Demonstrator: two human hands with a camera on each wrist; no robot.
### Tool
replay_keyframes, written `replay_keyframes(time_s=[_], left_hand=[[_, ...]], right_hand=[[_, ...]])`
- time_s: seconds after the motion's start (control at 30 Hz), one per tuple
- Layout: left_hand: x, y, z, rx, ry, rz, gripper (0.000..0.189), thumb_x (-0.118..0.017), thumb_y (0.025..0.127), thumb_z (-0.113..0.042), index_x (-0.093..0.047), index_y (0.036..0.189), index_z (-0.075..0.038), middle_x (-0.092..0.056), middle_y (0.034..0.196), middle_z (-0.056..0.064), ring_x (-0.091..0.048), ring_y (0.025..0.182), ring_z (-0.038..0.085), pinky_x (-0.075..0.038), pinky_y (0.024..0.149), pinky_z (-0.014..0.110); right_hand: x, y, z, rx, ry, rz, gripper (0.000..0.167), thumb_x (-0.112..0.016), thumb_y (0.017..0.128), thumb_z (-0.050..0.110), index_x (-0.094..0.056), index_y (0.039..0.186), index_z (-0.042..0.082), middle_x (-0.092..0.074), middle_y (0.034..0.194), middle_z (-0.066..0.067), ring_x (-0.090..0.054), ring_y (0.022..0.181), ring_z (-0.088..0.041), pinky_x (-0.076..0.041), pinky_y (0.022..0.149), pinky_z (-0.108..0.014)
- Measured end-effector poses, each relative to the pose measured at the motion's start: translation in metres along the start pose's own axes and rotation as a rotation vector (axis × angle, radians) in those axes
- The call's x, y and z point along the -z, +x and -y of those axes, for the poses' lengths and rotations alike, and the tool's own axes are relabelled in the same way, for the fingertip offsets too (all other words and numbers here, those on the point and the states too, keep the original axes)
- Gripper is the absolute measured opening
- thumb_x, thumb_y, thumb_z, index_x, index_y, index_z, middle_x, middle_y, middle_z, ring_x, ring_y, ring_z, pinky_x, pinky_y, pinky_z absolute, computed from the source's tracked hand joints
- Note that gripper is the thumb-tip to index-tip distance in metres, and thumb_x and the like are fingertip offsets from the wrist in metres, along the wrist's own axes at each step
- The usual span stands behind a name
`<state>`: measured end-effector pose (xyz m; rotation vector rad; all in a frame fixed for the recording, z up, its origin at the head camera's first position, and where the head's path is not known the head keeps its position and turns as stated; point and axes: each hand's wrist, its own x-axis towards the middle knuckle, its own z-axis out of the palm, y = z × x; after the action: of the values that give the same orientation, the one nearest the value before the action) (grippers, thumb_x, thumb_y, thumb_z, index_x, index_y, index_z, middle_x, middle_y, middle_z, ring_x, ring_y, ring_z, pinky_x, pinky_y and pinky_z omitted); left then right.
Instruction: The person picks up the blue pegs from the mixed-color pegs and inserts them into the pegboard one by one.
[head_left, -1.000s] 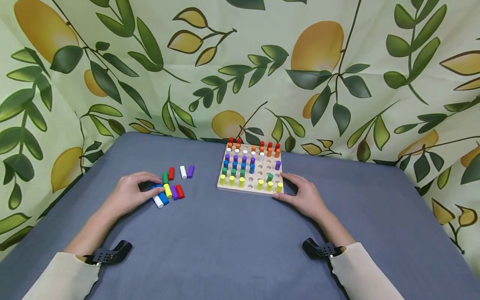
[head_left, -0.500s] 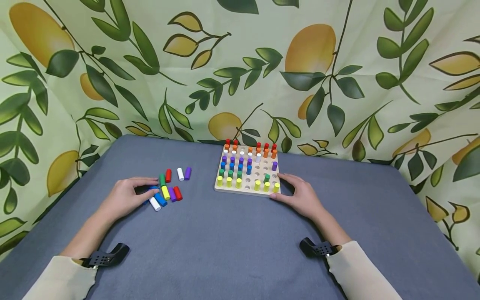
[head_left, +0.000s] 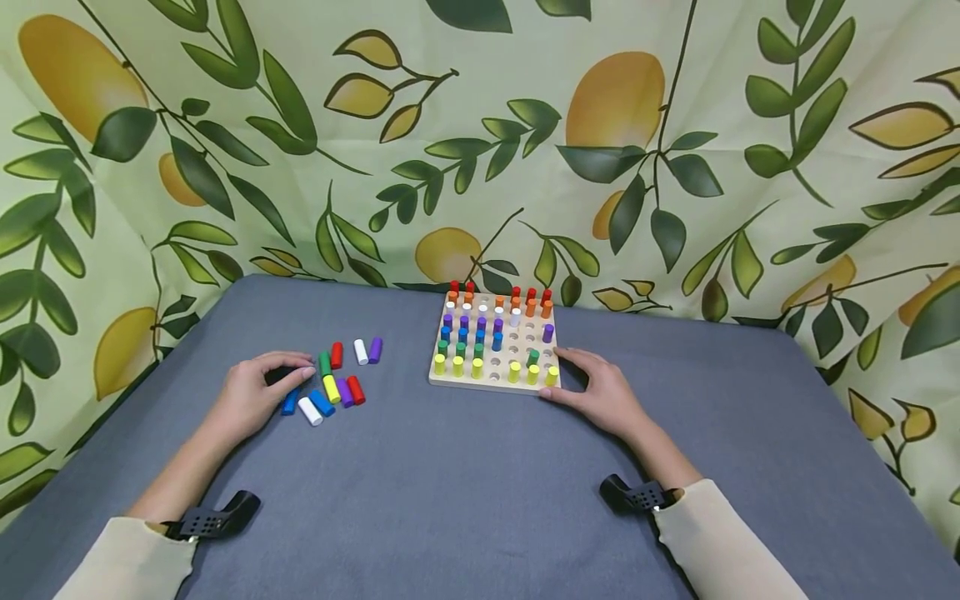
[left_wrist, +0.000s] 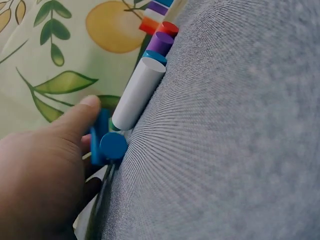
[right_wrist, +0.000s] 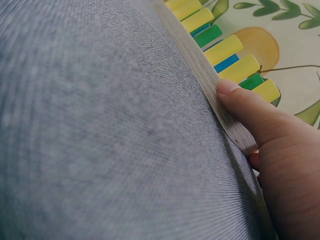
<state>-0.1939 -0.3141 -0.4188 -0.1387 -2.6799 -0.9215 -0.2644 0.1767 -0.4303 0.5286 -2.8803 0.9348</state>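
In the head view, my left hand (head_left: 258, 387) is at the left side of a loose group of coloured pegs. The left wrist view shows a blue peg (left_wrist: 99, 137) upright between its thumb and fingers. Close by lie another blue peg (left_wrist: 114, 146) and a white peg (left_wrist: 139, 94). My right hand (head_left: 600, 392) holds the near right corner of a wooden pegboard (head_left: 487, 383), its thumb on the front edge and fingers at the right side. Rows of coloured pegs stand in the board, with several bare holes among them. The right fingertips are partly hidden.
Loose green (head_left: 325, 363), yellow (head_left: 331, 388), purple (head_left: 344, 392) and red pegs (head_left: 356, 390) lie between the left hand and the board. A grey-blue cloth (head_left: 450, 483) covers the table. A leaf-patterned curtain (head_left: 480, 125) hangs behind the board.
My left hand has drawn slightly back from the pegs with a blue peg, uncovering another blue peg on the cloth. The right hand stays on the board's corner. The head view has shifted slightly.
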Motion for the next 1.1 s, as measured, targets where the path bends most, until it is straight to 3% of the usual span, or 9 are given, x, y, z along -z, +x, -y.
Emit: replay_keyframes(time_s=[0.1,0.17,0.37,0.53,0.83,1.1], left_hand=[[-0.0008,-0.0003,-0.0007,0.037,-0.015,-0.060,0.027,-0.067,0.099,-0.031,-0.075,0.109,-0.007,-0.076,0.106,0.015,-0.061,0.092,0.004,-0.047,0.082,0.018],[-0.0004,-0.0013,-0.0007,0.044,-0.030,-0.087,0.027,-0.068,0.098,-0.030,-0.075,0.108,-0.006,-0.076,0.101,0.015,-0.054,0.083,-0.007,-0.041,0.073,0.010],[0.0006,-0.0017,-0.0019,0.033,-0.044,-0.099,0.028,-0.068,0.098,-0.028,-0.076,0.112,-0.005,-0.076,0.100,0.017,-0.050,0.078,-0.010,-0.040,0.066,0.012],[0.0007,-0.0012,-0.0025,0.043,-0.030,-0.119,0.032,-0.066,0.100,-0.029,-0.075,0.117,-0.005,-0.076,0.109,0.020,-0.044,0.086,-0.025,-0.040,0.072,0.008],[-0.0001,0.0023,-0.0044,0.048,-0.074,-0.149,0.028,-0.068,0.098,-0.029,-0.078,0.110,-0.005,-0.078,0.100,0.018,-0.052,0.077,-0.018,-0.042,0.063,0.010],[0.0012,0.0024,-0.0011,0.104,-0.140,-0.114,0.033,-0.068,0.098,-0.030,-0.075,0.111,0.000,-0.077,0.101,0.021,-0.059,0.074,-0.017,-0.050,0.062,0.009]], right_hand=[[0.0000,0.0005,-0.0004,-0.001,-0.002,0.002,0.079,-0.079,0.082,0.055,-0.055,0.146,0.017,-0.054,0.150,-0.018,-0.046,0.143,-0.039,-0.035,0.117,-0.060],[-0.0008,0.0004,-0.0005,0.002,-0.003,0.003,0.079,-0.079,0.082,0.055,-0.055,0.146,0.017,-0.054,0.150,-0.018,-0.046,0.142,-0.039,-0.035,0.116,-0.060],[-0.0011,-0.0001,-0.0003,0.010,-0.008,-0.004,0.079,-0.079,0.082,0.054,-0.055,0.146,0.015,-0.054,0.149,-0.019,-0.047,0.141,-0.041,-0.036,0.116,-0.061],[-0.0004,0.0003,0.0001,0.004,-0.011,0.009,0.079,-0.078,0.083,0.055,-0.054,0.147,0.016,-0.054,0.150,-0.018,-0.046,0.143,-0.039,-0.035,0.116,-0.061],[0.0021,0.0014,0.0007,0.009,-0.019,0.009,0.079,-0.078,0.083,0.056,-0.054,0.147,0.016,-0.053,0.151,-0.018,-0.045,0.143,-0.040,-0.034,0.116,-0.062],[0.0009,0.0005,0.0004,0.004,-0.019,0.008,0.079,-0.078,0.083,0.056,-0.054,0.147,0.016,-0.053,0.150,-0.018,-0.045,0.143,-0.039,-0.035,0.116,-0.061]])
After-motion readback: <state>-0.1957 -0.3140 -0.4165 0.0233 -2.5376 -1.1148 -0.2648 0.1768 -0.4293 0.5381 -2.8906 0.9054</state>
